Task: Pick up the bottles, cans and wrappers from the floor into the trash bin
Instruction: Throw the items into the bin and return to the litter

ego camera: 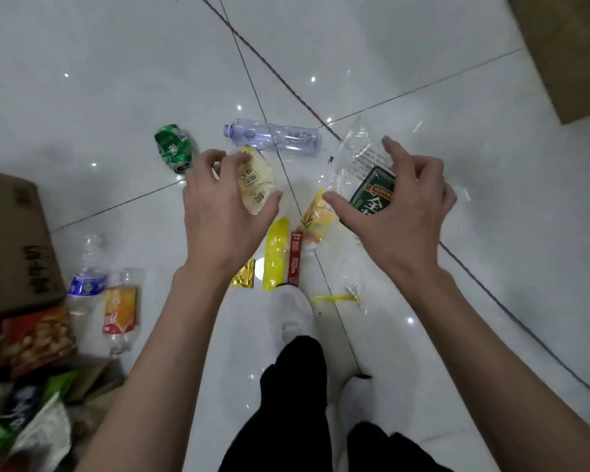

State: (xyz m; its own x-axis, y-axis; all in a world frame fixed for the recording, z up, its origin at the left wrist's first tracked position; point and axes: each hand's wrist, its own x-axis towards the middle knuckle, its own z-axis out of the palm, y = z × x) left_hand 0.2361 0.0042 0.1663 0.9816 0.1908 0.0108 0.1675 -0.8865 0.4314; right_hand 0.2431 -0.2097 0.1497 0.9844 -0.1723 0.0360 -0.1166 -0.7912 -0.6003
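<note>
My left hand is spread, fingers curved, over a cream wrapper on the floor. My right hand is spread the same way over a clear wrapper with a green label. Whether either hand touches its wrapper is unclear. Beyond them lie a crushed green can and a clear bottle. Between my hands lie a yellow wrapper, a long yellow packet, a red stick sachet and a small gold wrapper. At the lower left an open cardboard box holds several wrappers.
A blue-labelled bottle and an orange-labelled clear bottle lie left of my arm, beside a closed cardboard box. A yellow strip lies by my white-socked feet. Another box stands at the top right.
</note>
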